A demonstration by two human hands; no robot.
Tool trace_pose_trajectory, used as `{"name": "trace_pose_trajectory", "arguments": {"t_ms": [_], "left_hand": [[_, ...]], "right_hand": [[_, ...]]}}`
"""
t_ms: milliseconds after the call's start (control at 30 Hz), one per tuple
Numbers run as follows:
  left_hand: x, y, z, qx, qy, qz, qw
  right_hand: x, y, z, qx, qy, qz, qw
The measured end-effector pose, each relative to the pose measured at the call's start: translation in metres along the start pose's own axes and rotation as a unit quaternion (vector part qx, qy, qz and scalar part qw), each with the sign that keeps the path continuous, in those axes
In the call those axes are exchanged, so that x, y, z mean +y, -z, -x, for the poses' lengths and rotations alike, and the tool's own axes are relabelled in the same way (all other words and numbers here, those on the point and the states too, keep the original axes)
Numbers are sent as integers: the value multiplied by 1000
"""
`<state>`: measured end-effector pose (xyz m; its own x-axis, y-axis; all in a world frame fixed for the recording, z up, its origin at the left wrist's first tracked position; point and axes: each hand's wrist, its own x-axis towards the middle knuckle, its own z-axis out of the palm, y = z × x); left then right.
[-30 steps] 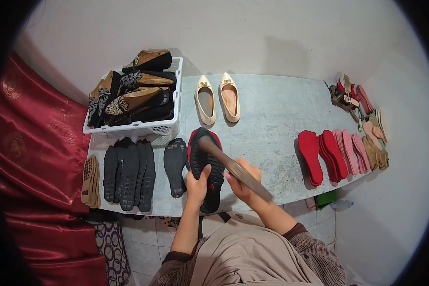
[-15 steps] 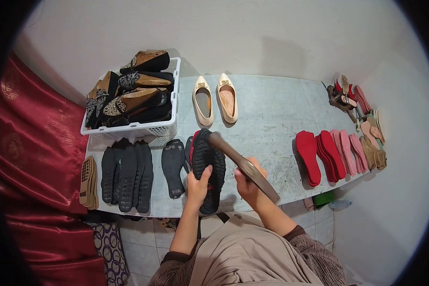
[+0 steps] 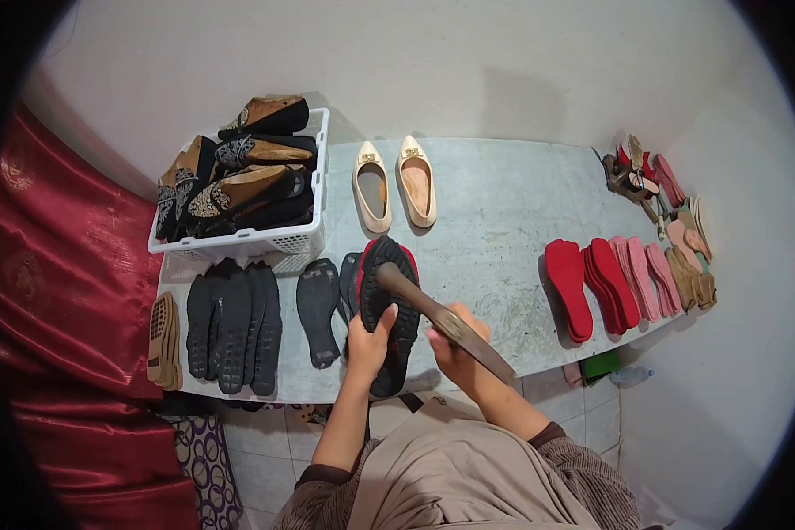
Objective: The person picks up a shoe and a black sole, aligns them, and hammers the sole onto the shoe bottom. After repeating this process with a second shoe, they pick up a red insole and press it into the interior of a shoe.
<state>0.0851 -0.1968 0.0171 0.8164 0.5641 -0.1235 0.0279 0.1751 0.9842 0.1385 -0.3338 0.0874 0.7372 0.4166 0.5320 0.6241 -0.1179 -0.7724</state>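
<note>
My left hand (image 3: 368, 349) is closed on the side of a black shoe (image 3: 401, 340) with a red edge, its ridged sole turned up towards me. The thumb lies across the sole. My right hand (image 3: 461, 360) is wrapped round a brown hammer (image 3: 426, 309) held slantwise. The hammer's rounded end is over the upper part of the sole; whether it touches cannot be told. Just left of the shoe, black soles (image 3: 318, 311) lie on the table, one partly hidden behind it. Beyond the shoe stands a pair of cream pointed flats (image 3: 416, 181).
A white basket (image 3: 269, 240) at the back left holds several lasted shoes. More black soles (image 3: 232, 331) and tan soles (image 3: 162, 340) lie along the table's (image 3: 495, 212) left front. Red insoles (image 3: 568, 291) and pink insoles (image 3: 632, 278) are at the right, with tools (image 3: 629, 181) behind.
The hammer's rounded end has shifted down and left, from the sole's upper right edge to over the sole. Both hands keep their hold.
</note>
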Motion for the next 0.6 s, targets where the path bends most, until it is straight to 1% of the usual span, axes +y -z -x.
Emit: {"name": "trace_pose_trajectory", "arguments": {"t_ms": [33,67,100,133,167,200,233,267,300,333,400,467,500,533,600], "left_hand": [[2,1,-1,-18,27,0,999],[-1,1,-1,-20,25,-1,999],[-4,-1,-1,-6,19,-15,1000],[-4,-2,-3,7,9,-28,1000],[-4,-3,-3,4,-13,-26,1000],[-1,-5,-3,5,-13,-23,1000],[0,-5,-1,16,0,16,1000],[2,-4,0,26,12,52,998],[4,-1,1,-5,39,78,996],[3,-1,1,-4,34,77,996],[-4,0,-3,24,22,43,999],[-9,3,-9,24,13,52,998],[-4,1,-7,34,29,68,997],[-2,1,-5,42,46,84,995],[-2,0,-7,32,52,58,996]], "right_hand": [[-4,0,-11,-40,8,29,999],[-6,0,-17,-78,17,59,995],[-4,1,-14,-82,8,74,994],[-3,0,-10,-77,14,76,994],[-2,-1,-3,-35,7,32,999],[-2,-2,2,3,-4,-12,1000],[-1,-4,4,15,-6,-45,999],[-2,-4,2,14,-6,-47,999],[-4,-2,-8,-42,-27,14,999],[-4,0,-16,-98,-48,73,991],[1,3,-20,-88,-26,67,994],[7,2,-12,23,7,1,1000],[9,1,-7,25,-32,-24,999],[10,2,-7,22,-36,-23,999],[13,2,-18,-97,-61,76,990]]}}
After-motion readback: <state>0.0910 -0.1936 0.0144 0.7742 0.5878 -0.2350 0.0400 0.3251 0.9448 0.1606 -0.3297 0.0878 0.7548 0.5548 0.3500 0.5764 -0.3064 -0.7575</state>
